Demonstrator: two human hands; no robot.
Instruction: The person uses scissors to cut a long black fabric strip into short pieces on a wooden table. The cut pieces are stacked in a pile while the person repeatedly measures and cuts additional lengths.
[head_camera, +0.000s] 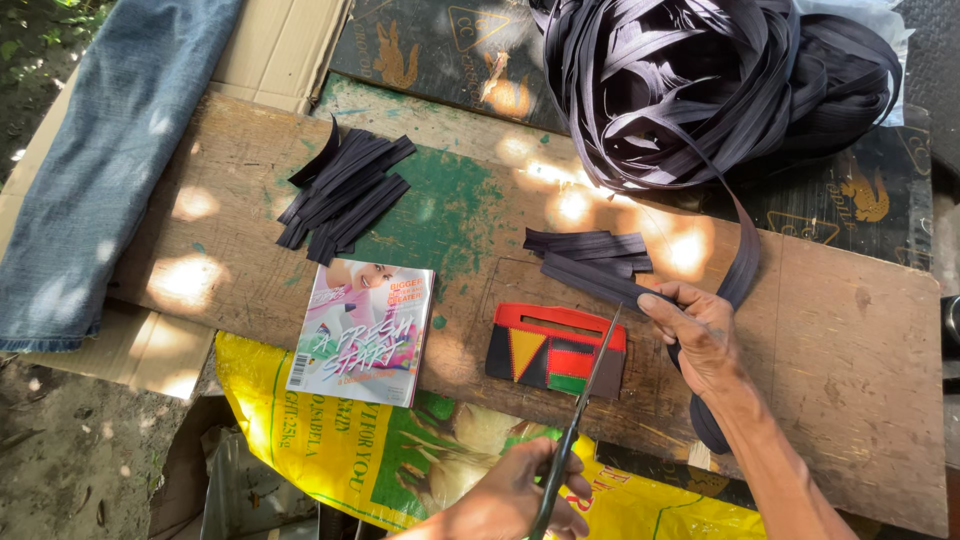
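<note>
- A magazine (362, 331), a colourful patchwork pouch (556, 349) and cut strip piles (343, 192) lie around on the counter (850, 350).
- Right hand (703, 340) pinches the dark strap (742, 262), which runs up toward the tangled heap (715, 85).
- Left hand (515, 495), its grip closed on scissors (583, 413), points the blades up and slightly right.
- Worn wooden board outdoors, in dappled sun.

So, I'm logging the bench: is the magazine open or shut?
Shut: the magazine lies flat on the wooden board, front cover up, no inner pages showing.

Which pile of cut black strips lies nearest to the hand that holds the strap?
The smaller pile of cut strips, right beside the right hand; the larger pile lies far off, above the magazine.
</note>
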